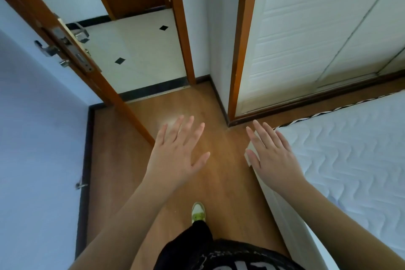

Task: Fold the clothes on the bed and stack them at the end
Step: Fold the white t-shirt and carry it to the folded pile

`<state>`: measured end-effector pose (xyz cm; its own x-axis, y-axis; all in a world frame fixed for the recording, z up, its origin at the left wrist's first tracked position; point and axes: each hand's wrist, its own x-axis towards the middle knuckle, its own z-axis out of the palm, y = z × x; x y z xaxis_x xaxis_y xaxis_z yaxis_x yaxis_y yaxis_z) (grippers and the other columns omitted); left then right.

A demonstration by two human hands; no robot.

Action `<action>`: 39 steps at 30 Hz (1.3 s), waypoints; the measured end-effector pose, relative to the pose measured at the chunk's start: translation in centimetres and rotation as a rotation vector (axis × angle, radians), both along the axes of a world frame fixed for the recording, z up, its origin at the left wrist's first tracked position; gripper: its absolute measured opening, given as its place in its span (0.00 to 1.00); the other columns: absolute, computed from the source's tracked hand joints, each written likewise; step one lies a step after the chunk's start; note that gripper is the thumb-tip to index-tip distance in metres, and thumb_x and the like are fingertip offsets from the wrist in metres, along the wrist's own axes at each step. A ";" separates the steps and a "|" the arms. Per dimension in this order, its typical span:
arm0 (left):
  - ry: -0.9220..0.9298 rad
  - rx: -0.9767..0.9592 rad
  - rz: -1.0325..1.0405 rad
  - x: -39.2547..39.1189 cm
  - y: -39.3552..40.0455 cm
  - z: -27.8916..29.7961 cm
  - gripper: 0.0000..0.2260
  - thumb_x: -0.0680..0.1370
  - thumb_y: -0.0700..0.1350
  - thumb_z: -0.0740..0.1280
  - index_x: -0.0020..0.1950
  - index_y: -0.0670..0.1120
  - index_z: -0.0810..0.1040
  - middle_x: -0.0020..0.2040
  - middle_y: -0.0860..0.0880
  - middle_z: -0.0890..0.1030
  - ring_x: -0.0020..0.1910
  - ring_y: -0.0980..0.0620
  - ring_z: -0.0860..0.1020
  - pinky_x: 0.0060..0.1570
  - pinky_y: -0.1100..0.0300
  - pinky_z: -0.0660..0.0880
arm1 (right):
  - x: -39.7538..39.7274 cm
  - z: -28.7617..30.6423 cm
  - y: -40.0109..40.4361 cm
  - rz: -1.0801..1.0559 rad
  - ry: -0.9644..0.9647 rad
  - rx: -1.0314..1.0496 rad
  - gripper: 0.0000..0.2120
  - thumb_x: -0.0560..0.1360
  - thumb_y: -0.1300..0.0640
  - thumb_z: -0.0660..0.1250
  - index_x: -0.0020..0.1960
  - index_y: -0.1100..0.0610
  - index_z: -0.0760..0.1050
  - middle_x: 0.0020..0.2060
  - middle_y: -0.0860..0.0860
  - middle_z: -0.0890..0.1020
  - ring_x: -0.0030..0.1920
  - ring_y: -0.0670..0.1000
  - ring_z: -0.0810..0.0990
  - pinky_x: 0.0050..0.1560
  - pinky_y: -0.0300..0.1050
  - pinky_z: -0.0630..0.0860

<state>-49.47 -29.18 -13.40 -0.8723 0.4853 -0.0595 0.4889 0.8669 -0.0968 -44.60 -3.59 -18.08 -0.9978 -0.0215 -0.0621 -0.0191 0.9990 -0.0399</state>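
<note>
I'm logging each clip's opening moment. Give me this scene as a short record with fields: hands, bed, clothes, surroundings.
left hand: open, fingers spread, over the wood floor, holding nothing
right hand: open, over the mattress corner, holding nothing
bed: white quilted mattress, at right
clothes: none in view
surroundings: open door at left, wardrobe ahead
</note>
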 end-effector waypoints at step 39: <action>-0.050 0.012 -1.027 -51.6 38.8 -0.1 0.32 0.78 0.67 0.32 0.80 0.55 0.43 0.81 0.50 0.44 0.79 0.50 0.39 0.77 0.46 0.44 | -37.1 1.2 22.5 -0.913 0.113 -0.074 0.26 0.83 0.45 0.51 0.79 0.53 0.59 0.78 0.50 0.58 0.79 0.51 0.52 0.78 0.49 0.45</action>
<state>-101.04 9.60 -13.53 -0.0324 0.9967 -0.0749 0.9983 0.0287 -0.0501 -81.73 18.95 -16.89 -0.6293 0.7771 0.0071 0.7676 0.6230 -0.1507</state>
